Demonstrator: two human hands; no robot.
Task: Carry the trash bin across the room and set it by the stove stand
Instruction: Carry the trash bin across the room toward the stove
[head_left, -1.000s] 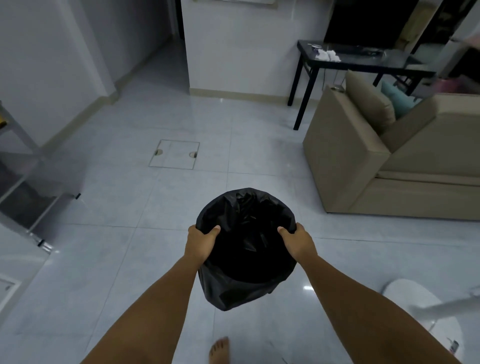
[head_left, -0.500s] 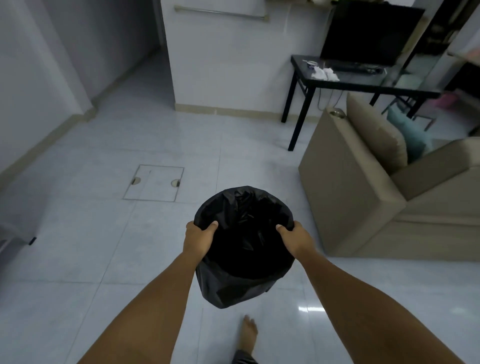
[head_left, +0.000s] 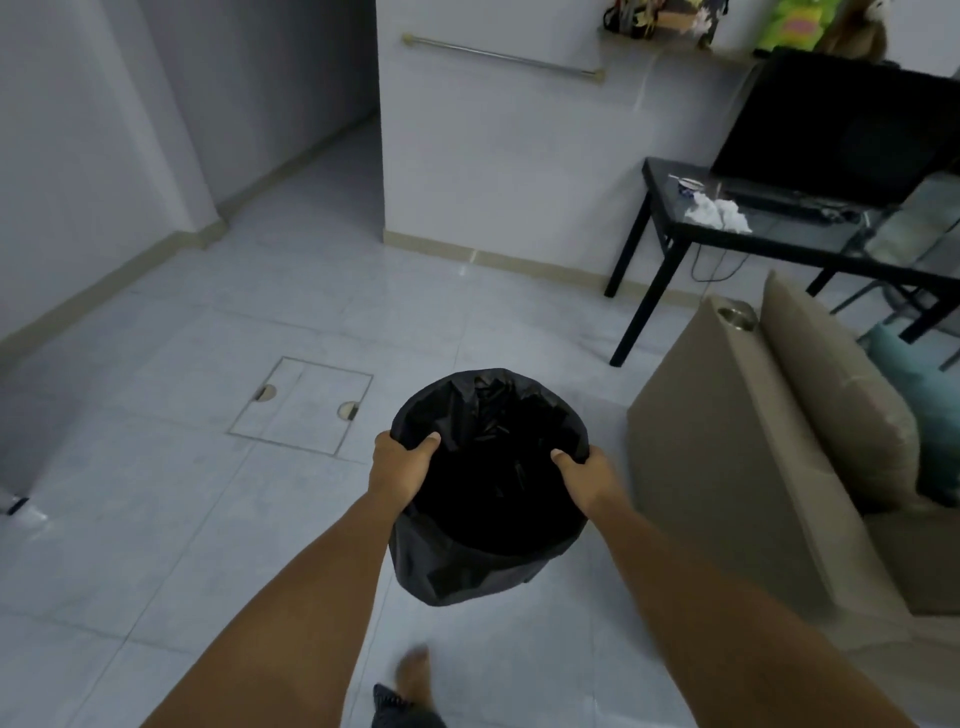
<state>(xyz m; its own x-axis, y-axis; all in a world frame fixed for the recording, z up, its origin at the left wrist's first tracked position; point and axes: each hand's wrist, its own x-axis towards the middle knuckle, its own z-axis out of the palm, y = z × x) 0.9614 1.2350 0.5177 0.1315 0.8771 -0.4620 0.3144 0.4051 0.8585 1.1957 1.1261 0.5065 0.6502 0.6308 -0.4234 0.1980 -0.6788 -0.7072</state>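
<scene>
Arms outstretched, left hand (head_left: 397, 467) and right hand (head_left: 589, 480) each in firm grip on trash bin (head_left: 483, 566) rim, thumbs inside.

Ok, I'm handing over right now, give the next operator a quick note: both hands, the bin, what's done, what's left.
Left hand: closed on the trash bin rim, thumb inside.
Right hand: same grip on the opposite rim.
Bin: lined with a black bag, held clear of the tiled floor, sofa to its right, floor hatch ahead-left.
Done: bin lifted, walk in progress.
Left: the stove stand is not in view; find it, carry the bin there, set it down beside it.
</scene>
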